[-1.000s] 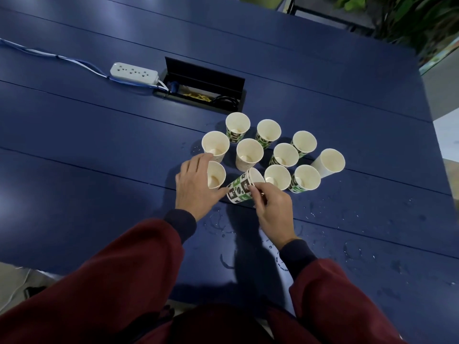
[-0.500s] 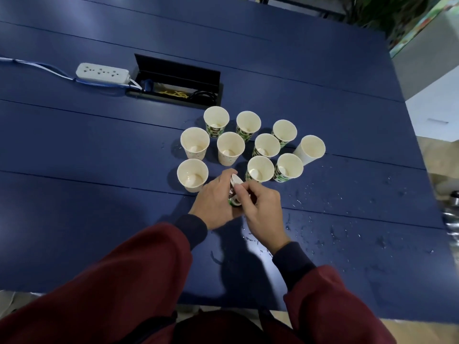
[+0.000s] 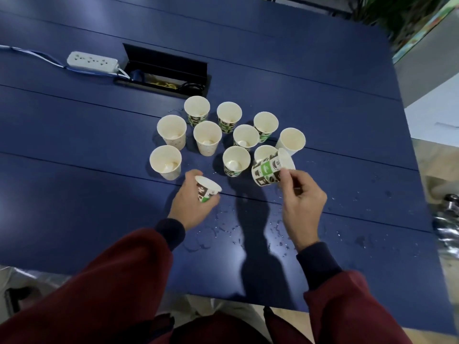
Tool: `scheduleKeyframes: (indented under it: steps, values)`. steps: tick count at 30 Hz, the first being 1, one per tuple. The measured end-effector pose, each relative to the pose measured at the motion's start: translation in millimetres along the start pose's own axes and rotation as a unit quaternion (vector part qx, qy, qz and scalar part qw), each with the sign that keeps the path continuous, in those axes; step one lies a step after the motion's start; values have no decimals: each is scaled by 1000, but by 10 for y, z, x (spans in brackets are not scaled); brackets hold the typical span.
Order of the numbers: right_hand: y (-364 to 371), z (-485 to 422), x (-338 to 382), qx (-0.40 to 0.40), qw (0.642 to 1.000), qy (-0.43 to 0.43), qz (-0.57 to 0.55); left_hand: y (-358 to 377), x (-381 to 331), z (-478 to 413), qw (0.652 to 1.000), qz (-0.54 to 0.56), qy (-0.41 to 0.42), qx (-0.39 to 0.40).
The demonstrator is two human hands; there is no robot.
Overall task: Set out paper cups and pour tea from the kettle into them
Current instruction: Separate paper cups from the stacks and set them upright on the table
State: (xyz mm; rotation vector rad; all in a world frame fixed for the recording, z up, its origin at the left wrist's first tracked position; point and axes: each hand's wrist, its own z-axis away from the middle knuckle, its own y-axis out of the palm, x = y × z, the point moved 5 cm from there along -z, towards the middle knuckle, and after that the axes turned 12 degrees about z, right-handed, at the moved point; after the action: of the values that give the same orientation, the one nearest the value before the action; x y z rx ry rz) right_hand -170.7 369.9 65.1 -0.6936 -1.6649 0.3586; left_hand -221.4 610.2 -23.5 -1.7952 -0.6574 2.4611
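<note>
Joined half a second ago, the left cup [image 3: 207, 191] is now gripped by the left hand [image 3: 192, 204], the right cup [image 3: 267, 171], at its 2 o'clock, by the right hand [image 3: 301, 199]. Their print cannot be read.

Dark blue plank table [image 3: 273, 58]; pale floor [image 3: 432, 125]; green plant [image 3: 397, 13] beyond

Ten white paper cups [image 3: 207, 136], several printed green and brown on the sides, stand upright in a tight cluster, mouths open. An eleventh cup [image 3: 205, 191] sits tilted in the left hand [image 3: 191, 207]. A twelfth cup [image 3: 267, 171] lies sideways, pinched by the right hand [image 3: 301, 197], just before the cluster's right end.
</note>
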Motion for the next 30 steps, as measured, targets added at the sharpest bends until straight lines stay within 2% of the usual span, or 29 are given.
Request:
scheduleKeyframes:
  steps: [2, 10, 14, 20, 24, 26, 30]
  values:
    - [-57, 16, -100, 17, 998, -38, 39, 65, -62, -3, 999, -2, 19, -45]
    - [302, 183, -480, 238, 945, -159, 157, 246, -173, -59, 993, 15, 38, -111]
    - [336, 165, -464, 284, 925, -194, 161, 253, -183, -54, 991, -22, 28, -131]
    - [265, 118, -403, 241, 944, -199, 102, 203, -205, 194, 982, -75, 29, -173]
    - [238, 132, -356, 209, 955, -185, 100, 211, -452, 320, 947, -216, 131, -198]
    - [230, 128, -327, 193, 958, -181, 109, 242, -614, 317, 938, -226, 183, -188]
    - [147, 162, -306, 161, 965, -163, 128, 392, -800, 272, 938, -195, 265, -111]
